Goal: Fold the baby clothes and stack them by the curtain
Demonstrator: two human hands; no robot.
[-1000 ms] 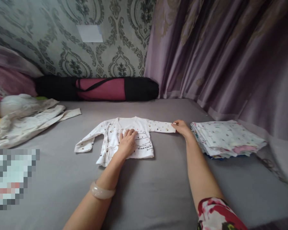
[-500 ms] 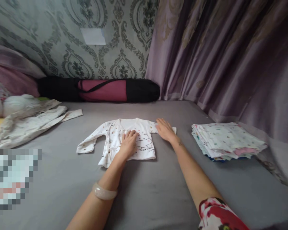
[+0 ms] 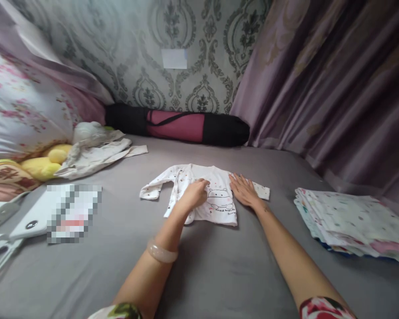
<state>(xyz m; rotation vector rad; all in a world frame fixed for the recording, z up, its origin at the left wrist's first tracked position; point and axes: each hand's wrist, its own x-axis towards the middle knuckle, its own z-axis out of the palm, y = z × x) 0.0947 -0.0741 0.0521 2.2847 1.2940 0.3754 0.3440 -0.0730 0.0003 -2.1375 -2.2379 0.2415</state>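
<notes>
A small white baby top (image 3: 219,177) with a cartoon animal and tiny printed spots lies spread on the grey bed sheet, its sleeves out to both sides. My left hand (image 3: 197,193) is over the middle of its front with the fingers curled in; whatever they hold, if anything, is hidden beneath them. Flat on the top's right side, where the sleeve joins the body, rests my right hand (image 3: 244,189), fingers stretched out. The end of that sleeve shows beyond it.
To the right is a stack of folded printed cloths (image 3: 355,217). Crumpled light clothes (image 3: 99,155), a yellow plush toy (image 3: 44,166) and a white device (image 3: 36,217) with cables are at the left. A long black and maroon bag (image 3: 176,126) lies along the wall.
My left hand has gone from lying flat with fingers spread to curled. My right hand has shifted from the sleeve towards the shoulder and flattened. The view has turned left.
</notes>
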